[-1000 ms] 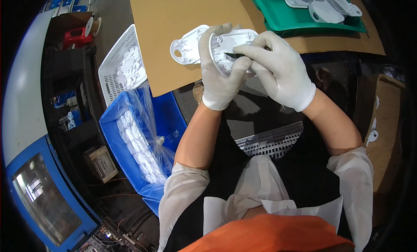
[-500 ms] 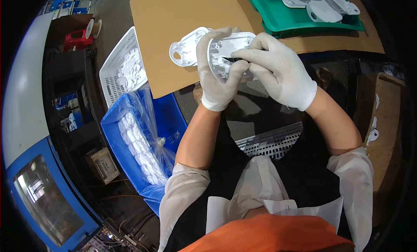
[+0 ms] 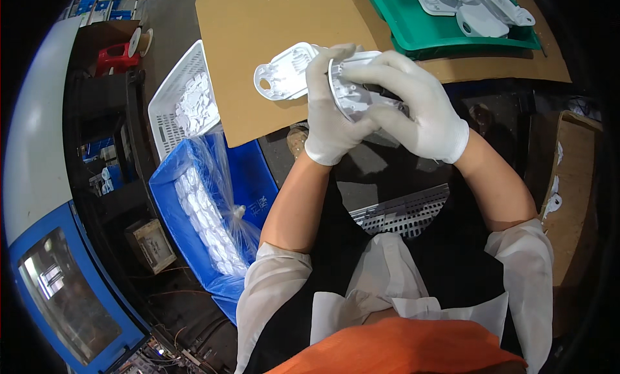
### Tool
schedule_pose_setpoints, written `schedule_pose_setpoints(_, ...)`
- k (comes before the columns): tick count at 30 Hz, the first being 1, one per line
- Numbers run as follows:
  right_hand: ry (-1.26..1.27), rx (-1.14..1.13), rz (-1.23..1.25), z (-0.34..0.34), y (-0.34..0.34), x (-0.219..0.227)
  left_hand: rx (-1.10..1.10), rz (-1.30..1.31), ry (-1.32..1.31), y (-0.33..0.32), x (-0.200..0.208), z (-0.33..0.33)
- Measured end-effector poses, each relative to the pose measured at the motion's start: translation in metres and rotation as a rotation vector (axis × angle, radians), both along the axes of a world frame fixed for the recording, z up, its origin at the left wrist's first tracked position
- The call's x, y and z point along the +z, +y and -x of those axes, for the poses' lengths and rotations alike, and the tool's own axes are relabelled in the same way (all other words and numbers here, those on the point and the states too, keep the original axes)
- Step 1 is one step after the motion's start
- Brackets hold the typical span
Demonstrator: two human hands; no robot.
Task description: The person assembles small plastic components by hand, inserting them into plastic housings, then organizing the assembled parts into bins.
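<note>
Both my hands wear white knit gloves. My left hand [image 3: 328, 119] grips a white plastic housing shell [image 3: 349, 98] from its left side, fingers over the far edge and thumb near the close edge. The shell is tilted, its ribbed inside partly showing. My right hand [image 3: 423, 109] is closed round the shell's right part, fingers reaching across it and the thumb at its near side. A small dark thing shows below the right fingers; its kind is unclear. Left of my left hand, a similar white shell piece [image 3: 289, 72] with a round hole lies on the cardboard.
Brown cardboard [image 3: 258, 19] covers the worktop. A green tray [image 3: 413, 41] with several white shells stands far right. At left are a white basket [image 3: 155, 106] of small white parts and a blue crate [image 3: 255, 158] with bagged white parts. A blue-framed machine [image 3: 77, 225] stands beyond.
The shell has shifted slightly right and tilted between my hands. My right fingers have moved from a pinch over its inside, with a dark pointed thing, to spanning the shell.
</note>
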State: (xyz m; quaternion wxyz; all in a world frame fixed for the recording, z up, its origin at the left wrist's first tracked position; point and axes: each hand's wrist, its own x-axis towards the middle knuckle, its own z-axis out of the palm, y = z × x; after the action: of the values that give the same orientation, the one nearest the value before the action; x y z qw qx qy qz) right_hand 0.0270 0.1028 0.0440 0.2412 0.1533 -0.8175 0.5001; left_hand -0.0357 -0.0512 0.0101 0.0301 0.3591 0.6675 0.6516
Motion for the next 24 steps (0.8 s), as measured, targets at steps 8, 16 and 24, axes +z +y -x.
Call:
schedule_pose_setpoints(8, -0.286, -0.391, 0.102, 0.005, -0.001, -0.007, 0.075, -0.091, -0.058, -0.001, -0.005, -0.004)
schedule_pose_setpoints(16, -0.544, -0.116, 0.533, 0.014, -0.012, -0.017, 0.196, 0.024, 0.214, -0.016, 0.008, 0.004)
schedule_pose_setpoints(24, -0.466, 0.013, 0.753, 0.026, -0.026, -0.017, 0.249, -0.12, -0.082, -0.029, 0.024, -0.004)
